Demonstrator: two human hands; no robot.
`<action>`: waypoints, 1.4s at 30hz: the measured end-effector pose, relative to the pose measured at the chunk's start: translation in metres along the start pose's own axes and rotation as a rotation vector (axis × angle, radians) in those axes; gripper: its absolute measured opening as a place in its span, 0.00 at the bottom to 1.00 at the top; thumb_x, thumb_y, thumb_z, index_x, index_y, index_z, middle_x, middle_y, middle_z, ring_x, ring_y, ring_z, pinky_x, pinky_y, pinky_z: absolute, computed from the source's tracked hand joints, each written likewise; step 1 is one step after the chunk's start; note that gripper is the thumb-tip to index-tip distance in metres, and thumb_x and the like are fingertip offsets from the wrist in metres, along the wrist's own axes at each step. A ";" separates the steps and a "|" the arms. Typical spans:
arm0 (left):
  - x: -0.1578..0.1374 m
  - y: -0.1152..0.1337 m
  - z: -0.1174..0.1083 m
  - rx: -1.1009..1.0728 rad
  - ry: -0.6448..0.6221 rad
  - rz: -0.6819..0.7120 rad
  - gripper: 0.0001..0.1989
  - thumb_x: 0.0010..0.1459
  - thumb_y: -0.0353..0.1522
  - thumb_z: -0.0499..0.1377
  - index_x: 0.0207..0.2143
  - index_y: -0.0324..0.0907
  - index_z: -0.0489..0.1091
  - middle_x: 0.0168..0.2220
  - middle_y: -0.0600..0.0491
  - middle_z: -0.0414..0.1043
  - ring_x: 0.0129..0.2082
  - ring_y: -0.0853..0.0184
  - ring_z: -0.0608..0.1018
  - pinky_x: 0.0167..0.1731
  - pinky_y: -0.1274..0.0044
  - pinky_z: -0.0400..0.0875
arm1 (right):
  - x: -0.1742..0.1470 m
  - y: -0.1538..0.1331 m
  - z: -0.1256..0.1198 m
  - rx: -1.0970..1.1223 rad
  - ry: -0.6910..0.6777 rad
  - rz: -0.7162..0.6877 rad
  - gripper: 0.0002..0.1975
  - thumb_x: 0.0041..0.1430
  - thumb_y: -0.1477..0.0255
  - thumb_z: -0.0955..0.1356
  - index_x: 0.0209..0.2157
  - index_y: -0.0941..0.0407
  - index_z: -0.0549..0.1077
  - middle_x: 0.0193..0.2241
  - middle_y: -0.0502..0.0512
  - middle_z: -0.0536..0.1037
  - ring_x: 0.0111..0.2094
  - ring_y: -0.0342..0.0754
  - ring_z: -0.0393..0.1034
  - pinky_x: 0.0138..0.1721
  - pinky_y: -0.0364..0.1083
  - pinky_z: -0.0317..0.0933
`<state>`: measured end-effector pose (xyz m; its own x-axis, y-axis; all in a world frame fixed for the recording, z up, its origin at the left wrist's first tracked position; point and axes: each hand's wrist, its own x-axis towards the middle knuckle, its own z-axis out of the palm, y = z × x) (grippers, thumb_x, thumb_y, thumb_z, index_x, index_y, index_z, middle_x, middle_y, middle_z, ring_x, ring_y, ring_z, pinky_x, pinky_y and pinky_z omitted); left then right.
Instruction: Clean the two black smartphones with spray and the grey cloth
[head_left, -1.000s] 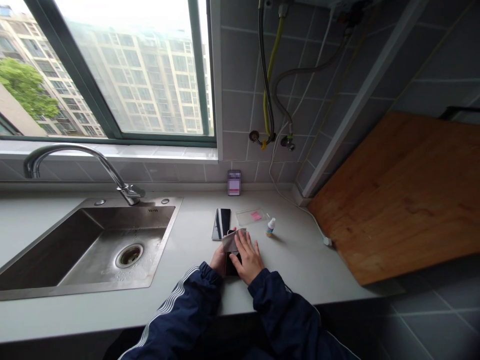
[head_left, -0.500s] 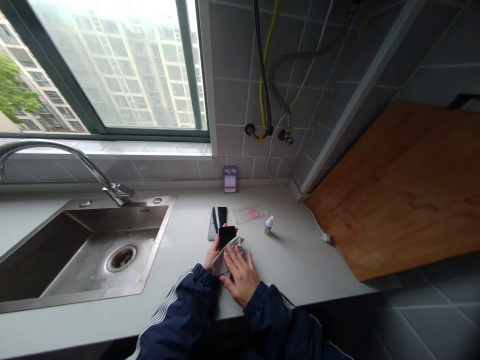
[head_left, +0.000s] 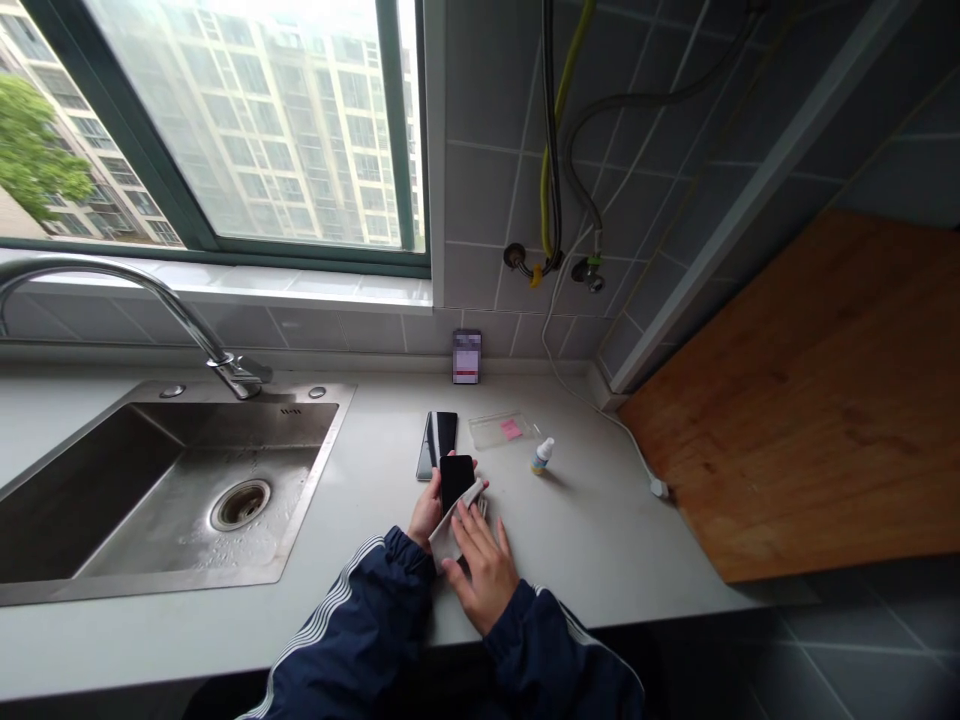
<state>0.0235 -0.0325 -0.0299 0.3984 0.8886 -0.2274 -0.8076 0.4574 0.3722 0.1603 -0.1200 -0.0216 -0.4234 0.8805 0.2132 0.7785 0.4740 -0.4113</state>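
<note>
My left hand (head_left: 425, 515) is wrapped round a black smartphone (head_left: 456, 477), its dark screen facing up, over the counter's front part. A pale grey cloth (head_left: 444, 543) covers the phone's lower half. My right hand (head_left: 485, 570) presses that cloth down on the phone, fingers stretched along it; the thumb points left. Just behind the phone lies a dark, glossy tablet-like slab (head_left: 437, 443). To its right are a clear plastic case (head_left: 487, 432) with a pink label and a small white-capped bottle (head_left: 542, 456), standing upright.
Against the back wall leans another phone (head_left: 466, 358) with its screen lit. A steel sink (head_left: 319, 500) with a chrome faucet (head_left: 172, 310) lies to the left. On the right, a wooden board (head_left: 810, 400) leans near a white cable and plug (head_left: 658, 488) on the counter (head_left: 600, 560).
The camera view has tilted and shifted slightly. My right hand stays on the cloth, whose upper edge sits a little lower, so more of the phone's screen shows.
</note>
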 end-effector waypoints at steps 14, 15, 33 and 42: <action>-0.001 -0.007 0.004 0.027 0.053 0.043 0.34 0.69 0.46 0.53 0.73 0.51 0.48 0.62 0.45 0.70 0.56 0.54 0.77 0.61 0.62 0.65 | 0.036 0.008 -0.011 -0.029 -0.073 0.067 0.33 0.67 0.66 0.64 0.71 0.54 0.55 0.72 0.58 0.49 0.72 0.62 0.46 0.67 0.70 0.43; -0.001 -0.008 0.005 0.029 0.069 0.057 0.34 0.69 0.45 0.53 0.72 0.49 0.49 0.62 0.45 0.71 0.57 0.55 0.77 0.62 0.64 0.64 | 0.042 0.010 -0.012 -0.030 -0.066 0.075 0.33 0.67 0.66 0.64 0.71 0.53 0.54 0.72 0.57 0.49 0.72 0.62 0.46 0.67 0.70 0.43; 0.005 -0.001 -0.005 0.066 0.018 0.049 0.31 0.71 0.45 0.46 0.73 0.54 0.43 0.61 0.46 0.70 0.52 0.52 0.80 0.55 0.58 0.70 | -0.009 -0.004 0.005 -0.009 -0.023 0.003 0.31 0.71 0.60 0.61 0.71 0.52 0.54 0.72 0.55 0.48 0.72 0.62 0.44 0.66 0.69 0.49; -0.001 -0.011 0.001 0.095 0.039 0.080 0.32 0.70 0.44 0.52 0.72 0.47 0.50 0.63 0.45 0.69 0.63 0.56 0.71 0.67 0.66 0.56 | 0.048 0.003 -0.020 -0.036 -0.108 0.127 0.32 0.70 0.63 0.62 0.72 0.53 0.52 0.72 0.55 0.44 0.73 0.61 0.42 0.67 0.72 0.42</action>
<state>0.0322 -0.0381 -0.0326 0.3154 0.9212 -0.2277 -0.7905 0.3878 0.4741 0.1513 -0.0765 0.0052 -0.3667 0.9281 0.0644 0.8442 0.3611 -0.3962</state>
